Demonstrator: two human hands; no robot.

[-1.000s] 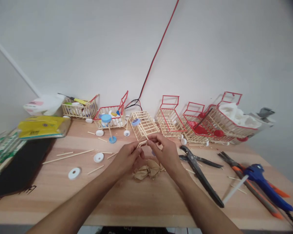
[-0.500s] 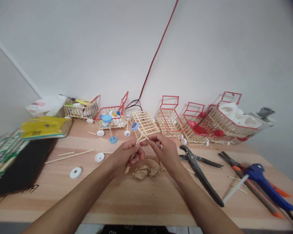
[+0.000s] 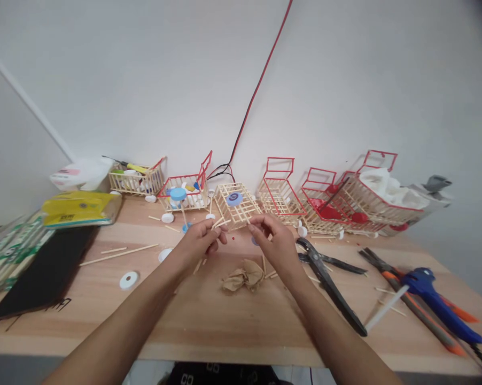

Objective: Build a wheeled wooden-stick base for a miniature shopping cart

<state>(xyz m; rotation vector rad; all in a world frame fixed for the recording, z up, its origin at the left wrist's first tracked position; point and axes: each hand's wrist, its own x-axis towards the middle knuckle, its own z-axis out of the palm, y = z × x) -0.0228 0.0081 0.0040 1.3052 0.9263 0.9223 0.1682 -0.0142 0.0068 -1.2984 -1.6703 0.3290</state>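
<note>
Both hands have drifted apart and up toward frame centre. The left hand (image 3: 199,241) pinches thin sticks (image 3: 218,223); the right hand (image 3: 273,239) has its fingers curled, seemingly round a stick. Assembly seems underway; next, joining sticks calls for steady alignment above the desk (image 3: 225,321).

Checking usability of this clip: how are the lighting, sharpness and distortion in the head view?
Head view: even, soft light, only faint shadows on the table; wide-angle lens bows the table edge; top right corner vignetted dark; left hand and right hand slightly soft, the thin sticks at the fingers hard to resolve.
</note>
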